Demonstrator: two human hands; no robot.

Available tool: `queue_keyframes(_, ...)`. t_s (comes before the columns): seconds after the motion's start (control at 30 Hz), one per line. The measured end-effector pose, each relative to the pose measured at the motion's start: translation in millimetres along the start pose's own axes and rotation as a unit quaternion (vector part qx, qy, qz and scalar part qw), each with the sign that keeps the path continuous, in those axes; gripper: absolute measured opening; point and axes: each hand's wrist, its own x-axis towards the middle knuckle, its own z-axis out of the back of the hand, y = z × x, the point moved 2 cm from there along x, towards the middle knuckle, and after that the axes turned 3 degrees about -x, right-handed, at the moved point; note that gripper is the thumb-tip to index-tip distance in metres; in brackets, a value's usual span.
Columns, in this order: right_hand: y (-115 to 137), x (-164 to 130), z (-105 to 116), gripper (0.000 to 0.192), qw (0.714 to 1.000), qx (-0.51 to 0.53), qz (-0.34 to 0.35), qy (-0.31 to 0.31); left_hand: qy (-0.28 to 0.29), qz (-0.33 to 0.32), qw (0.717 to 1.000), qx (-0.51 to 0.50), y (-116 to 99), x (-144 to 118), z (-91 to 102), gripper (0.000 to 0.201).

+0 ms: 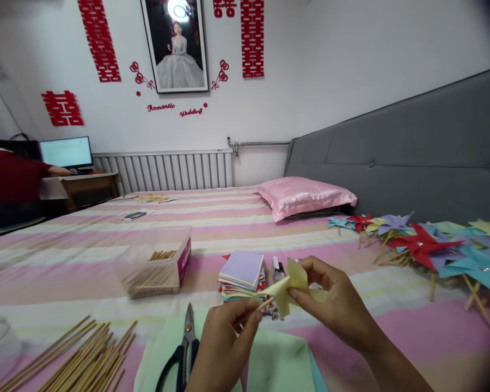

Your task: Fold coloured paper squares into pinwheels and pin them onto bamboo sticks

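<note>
My left hand (225, 340) pinches a thin wooden stick whose tip pokes up toward a pale yellow paper pinwheel (291, 286). My right hand (335, 299) grips the folded yellow paper from the right, holding its flaps together. Both hands hover low over the bed, just in front of a stack of coloured paper squares (243, 275) with a purple sheet on top. A small stapler (277, 268) lies right behind the yellow paper.
Scissors (184, 351) lie on light green paper (281, 362) below my hands. Loose wooden sticks (79, 359) lie at lower left, a clear box of sticks (157, 267) behind them. Finished pinwheels (424, 245) are piled at right by the grey headboard. A pink pillow (304, 196) lies beyond. A person in red (12, 177) sits at a far-left desk.
</note>
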Motion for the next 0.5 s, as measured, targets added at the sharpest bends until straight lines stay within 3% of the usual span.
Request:
queue_keyframes(0.17, -11.0, 5.3, 3.5, 0.025, 0.985, 0.146, -0.073, -0.062, 0.016, 0.001, 0.998, 0.057, 5.1, 0.9, -2.5, 0.024)
queue_keyframes(0.3, -16.8, 5.2, 11.1, 0.040, 0.948, 0.272, -0.122, -0.115, 0.012, 0.031, 0.999, -0.004, 6.4, 1.2, -9.1, 0.023)
queue_keyframes(0.5, -13.7, 5.7, 5.9, 0.037, 0.948, 0.287, -0.135, -0.009, 0.039, 0.084, 0.987, -0.130, 4.3, 0.6, -13.7, 0.024)
